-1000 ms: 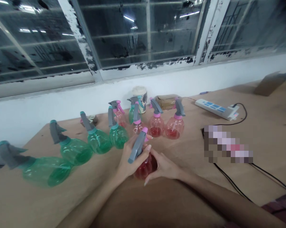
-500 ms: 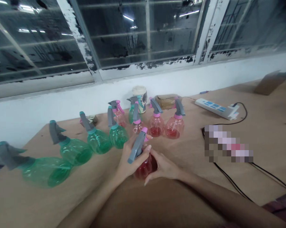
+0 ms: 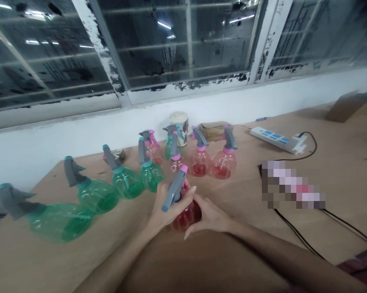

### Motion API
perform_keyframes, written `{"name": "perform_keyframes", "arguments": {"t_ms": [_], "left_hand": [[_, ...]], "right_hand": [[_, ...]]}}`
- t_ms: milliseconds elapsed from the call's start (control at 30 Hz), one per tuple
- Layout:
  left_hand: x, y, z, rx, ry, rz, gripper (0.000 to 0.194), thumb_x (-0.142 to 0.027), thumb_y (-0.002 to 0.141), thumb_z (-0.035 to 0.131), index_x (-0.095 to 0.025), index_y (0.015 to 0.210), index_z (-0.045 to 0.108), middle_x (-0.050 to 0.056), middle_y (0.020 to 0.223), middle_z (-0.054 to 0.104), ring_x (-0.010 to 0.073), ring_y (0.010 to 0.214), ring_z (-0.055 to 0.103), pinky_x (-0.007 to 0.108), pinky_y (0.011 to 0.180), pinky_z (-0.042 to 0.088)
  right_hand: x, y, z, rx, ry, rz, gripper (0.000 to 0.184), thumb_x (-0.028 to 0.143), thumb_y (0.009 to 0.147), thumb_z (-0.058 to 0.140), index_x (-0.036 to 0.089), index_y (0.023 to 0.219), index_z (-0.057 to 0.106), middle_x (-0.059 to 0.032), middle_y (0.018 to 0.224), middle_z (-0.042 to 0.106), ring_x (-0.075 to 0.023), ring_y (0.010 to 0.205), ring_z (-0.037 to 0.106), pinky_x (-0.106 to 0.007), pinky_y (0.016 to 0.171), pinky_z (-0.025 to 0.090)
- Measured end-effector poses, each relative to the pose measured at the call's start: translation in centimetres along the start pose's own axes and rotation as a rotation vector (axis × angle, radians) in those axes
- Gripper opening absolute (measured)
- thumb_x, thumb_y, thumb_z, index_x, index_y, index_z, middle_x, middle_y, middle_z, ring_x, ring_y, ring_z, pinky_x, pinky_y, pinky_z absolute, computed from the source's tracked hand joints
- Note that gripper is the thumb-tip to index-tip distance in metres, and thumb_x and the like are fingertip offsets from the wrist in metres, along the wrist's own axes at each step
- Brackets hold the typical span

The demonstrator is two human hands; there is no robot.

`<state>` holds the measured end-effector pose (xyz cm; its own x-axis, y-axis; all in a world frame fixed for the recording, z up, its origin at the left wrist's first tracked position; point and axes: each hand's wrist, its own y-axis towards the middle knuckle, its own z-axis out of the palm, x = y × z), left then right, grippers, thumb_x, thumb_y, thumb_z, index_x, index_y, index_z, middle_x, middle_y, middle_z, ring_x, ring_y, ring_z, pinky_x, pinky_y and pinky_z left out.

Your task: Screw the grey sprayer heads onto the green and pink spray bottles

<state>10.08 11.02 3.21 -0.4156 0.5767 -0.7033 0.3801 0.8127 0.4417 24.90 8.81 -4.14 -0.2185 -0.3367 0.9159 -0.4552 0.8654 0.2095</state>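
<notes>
Close in front of me stands a red spray bottle (image 3: 183, 219) with a grey and pink trigger head. My left hand (image 3: 168, 205) is wrapped round its neck, just under the head. Around the right side of its body curls my right hand (image 3: 212, 215), thumb low and fingers behind. Just beyond are several pink-red spray bottles, among them one in the middle (image 3: 200, 160) and one at the right (image 3: 224, 162). To the left runs a slanting row of green spray bottles, the nearest (image 3: 61, 221) at the far left and another (image 3: 153, 175) near my left hand.
Behind the bottles stand a patterned cup (image 3: 183, 126) and a brown taped package (image 3: 215, 131). A white power strip (image 3: 274, 138) with a black cable lies at the right, near a blurred-out object (image 3: 293, 185). A cardboard box (image 3: 349, 106) sits at the far right, below the windows.
The held bottle's head has shifted very slightly left and down. Both hands keep their grip, and the other bottles stay in place.
</notes>
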Motion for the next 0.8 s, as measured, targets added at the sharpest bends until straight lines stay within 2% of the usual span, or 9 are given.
{"name": "perform_keyframes", "arguments": {"t_ms": [233,400,633,800], "left_hand": [[0.7,-0.1,-0.1,0.051,-0.057,-0.017,0.018,-0.028,0.078,0.055,-0.02,0.094,0.057,0.003,0.081,0.063,0.0162,0.071,0.059,0.03,0.068,0.047],[0.7,-0.3,0.0,0.072,-0.098,-0.033,0.021,-0.028,0.079,0.055,-0.02,0.098,0.056,0.004,0.079,0.063,0.0151,0.065,0.057,0.028,0.062,0.047],[0.6,-0.3,0.0,0.074,-0.117,-0.04,0.022,-0.028,0.078,0.055,-0.019,0.099,0.057,0.004,0.08,0.062,0.0136,0.062,0.055,0.028,0.061,0.047],[0.5,-0.3,0.1,0.073,-0.115,-0.061,0.025,-0.027,0.077,0.056,-0.019,0.1,0.057,0.0,0.069,0.06,0.0115,0.054,0.052,0.024,0.052,0.044]], "right_hand": [[-0.3,-0.3,0.2,-0.018,-0.057,0.076,0.095,0.045,0.046,0.079,0.025,0.129,0.038,-0.0074,0.122,0.054,-0.0278,0.11,0.052,-0.046,0.094,0.041],[-0.6,-0.4,0.1,-0.003,-0.115,0.054,0.095,0.05,0.047,0.078,0.024,0.13,0.037,-0.0092,0.124,0.052,-0.0284,0.113,0.049,-0.046,0.095,0.039],[-1.0,-0.4,0.1,-0.006,-0.172,0.031,0.1,0.051,0.048,0.077,0.026,0.134,0.032,-0.0093,0.127,0.049,-0.0295,0.116,0.045,-0.049,0.096,0.037],[-1.2,-0.3,0.2,-0.011,-0.186,-0.003,0.101,0.049,0.048,0.078,0.027,0.135,0.031,-0.0093,0.131,0.046,-0.0298,0.119,0.042,-0.049,0.098,0.035]]}}
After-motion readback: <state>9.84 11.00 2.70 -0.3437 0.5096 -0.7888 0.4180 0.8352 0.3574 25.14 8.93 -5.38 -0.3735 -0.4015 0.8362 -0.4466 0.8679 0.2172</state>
